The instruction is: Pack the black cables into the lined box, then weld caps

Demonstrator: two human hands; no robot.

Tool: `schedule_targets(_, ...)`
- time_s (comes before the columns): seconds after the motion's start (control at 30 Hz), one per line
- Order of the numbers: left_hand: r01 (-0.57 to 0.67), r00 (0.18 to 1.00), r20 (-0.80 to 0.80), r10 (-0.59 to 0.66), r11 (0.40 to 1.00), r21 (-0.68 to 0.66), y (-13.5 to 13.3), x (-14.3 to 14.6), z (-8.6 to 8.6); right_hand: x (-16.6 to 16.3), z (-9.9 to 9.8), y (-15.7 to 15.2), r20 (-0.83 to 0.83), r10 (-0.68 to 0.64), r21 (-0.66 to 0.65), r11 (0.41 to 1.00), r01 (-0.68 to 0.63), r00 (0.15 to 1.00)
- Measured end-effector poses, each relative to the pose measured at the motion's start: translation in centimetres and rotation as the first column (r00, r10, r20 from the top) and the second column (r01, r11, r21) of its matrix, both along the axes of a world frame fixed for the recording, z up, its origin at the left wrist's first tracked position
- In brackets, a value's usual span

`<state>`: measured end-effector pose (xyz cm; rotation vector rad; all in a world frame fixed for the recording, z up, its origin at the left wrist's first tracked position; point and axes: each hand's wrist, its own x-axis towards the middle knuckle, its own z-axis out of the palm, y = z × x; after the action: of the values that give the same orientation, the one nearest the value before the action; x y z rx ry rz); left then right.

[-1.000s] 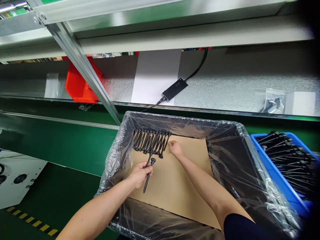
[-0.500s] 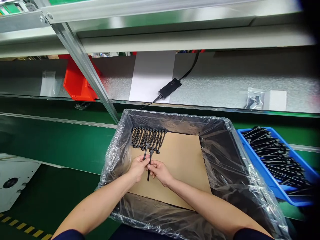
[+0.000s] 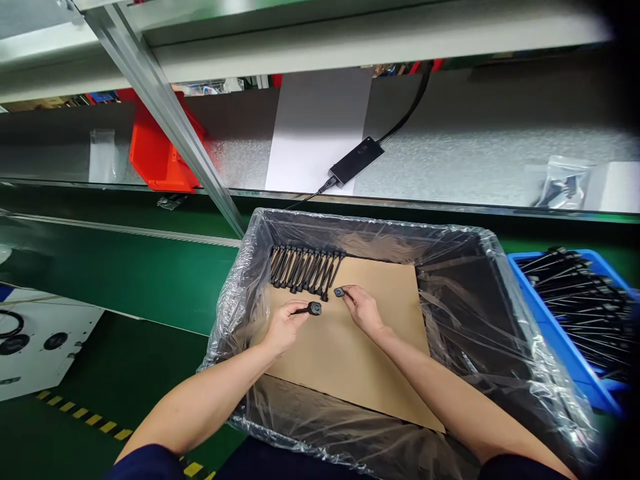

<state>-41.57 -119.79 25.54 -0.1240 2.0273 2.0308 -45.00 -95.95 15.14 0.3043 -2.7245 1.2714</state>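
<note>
In my left hand [image 3: 285, 328] is a slim black rod-like part [image 3: 301, 310] with a blocky head, held by its shaft with the head pointing right. My right hand [image 3: 363, 308] pinches a second black part with a blocky head [image 3: 339, 292]; its shaft is mostly hidden by the fingers. Both hands are above a sheet of brown cardboard [image 3: 370, 373] inside a bin lined with clear plastic [image 3: 460, 287]. Just beyond them, a row of similar black parts [image 3: 305, 269] lies side by side at the cardboard's far left.
A blue tray [image 3: 590, 387] heaped with more black parts [image 3: 583, 307] stands right of the bin. Behind are a metal shelf with a red bin [image 3: 160, 160], white paper [image 3: 315, 127], a black power adapter [image 3: 357, 161] and a plastic bag [image 3: 565, 187]. A metal post [image 3: 170, 113] slants at left.
My hands were close together, each with a black part upright. They have moved apart, the right one going right and forward; the parts are turned. The view has shifted slightly.
</note>
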Motion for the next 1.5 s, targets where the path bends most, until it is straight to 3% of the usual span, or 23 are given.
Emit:
schedule_targets(0.27,-0.027,0.991,0.13,0.022,0.999,0.041,0.1,0.1,0.1,-0.9,-3.2,0.8,-0.039,0.042,0.096,0.995,-0.038,0.998)
schedule_targets(0.5,-0.012,0.982,0.19,0.01,1.0,0.01,0.2,-0.1,0.1,-4.0,-6.1,1.5,0.198,0.051,0.218,0.971,-0.095,0.979)
schedule_targets(0.67,0.024,0.974,0.223,-0.025,1.0,0.006,0.3,0.0,0.0,-6.0,-6.6,0.6,0.197,0.054,0.191,0.977,-0.093,0.979)
schedule_targets(0.83,0.051,0.972,0.229,-0.048,0.999,-0.007,0.2,-0.2,-0.2,-5.8,-4.8,0.4,0.166,-0.063,0.103,0.994,0.046,0.984)
schedule_targets(0.93,0.035,0.966,0.256,-0.03,0.999,-0.015,0.1,-0.2,-0.6,-3.8,-1.6,-0.3,0.198,-0.174,-0.005,0.984,0.179,0.965)
schedule_targets(1.0,0.023,0.957,0.29,-0.017,1.0,-0.017,0.1,-0.1,-0.9,-1.7,1.3,-1.5,0.355,-0.085,-0.194,0.967,0.163,0.931)
schedule_targets(1.03,0.035,0.953,0.302,-0.026,0.999,-0.022,0.1,0.0,-1.0,-0.6,2.8,-2.3,0.477,0.037,-0.331,0.933,0.141,0.878)
schedule_targets(1.1,0.119,0.949,0.3,-0.099,0.992,-0.051,0.2,0.4,-1.1,1.6,5.3,-4.0,0.65,0.374,-0.615,0.77,0.17,0.661)
schedule_targets(1.17,0.242,0.945,0.254,-0.206,0.963,-0.12,0.2,0.7,-1.0,3.5,7.1,-5.4,0.633,0.657,-0.772,0.578,0.264,0.41)
schedule_targets(1.23,0.327,0.936,0.198,-0.289,0.924,-0.197,0.2,1.0,-1.0,4.7,8.0,-6.3,0.537,0.799,-0.828,0.437,0.352,0.271)
schedule_targets(1.3,0.372,0.923,0.183,-0.339,0.908,-0.192,0.2,1.1,-1.1,5.3,8.2,-6.6,0.466,0.848,-0.842,0.338,0.42,0.252)
schedule_targets(1.37,0.4,0.906,0.196,-0.375,0.91,-0.106,0.1,1.2,-1.4,5.3,8.0,-6.4,0.441,0.842,-0.844,0.271,0.463,0.311)
schedule_targets(1.43,0.422,0.89,0.212,-0.404,0.905,-0.048,0.1,1.3,-1.8,4.4,7.4,-5.7,0.474,0.782,-0.849,0.284,0.446,0.404)
schedule_targets(1.5,0.393,0.898,0.254,-0.36,0.915,-0.093,0.0,1.4,-2.2,2.6,6.3,-4.3,0.57,0.63,-0.819,0.387,0.423,0.528)
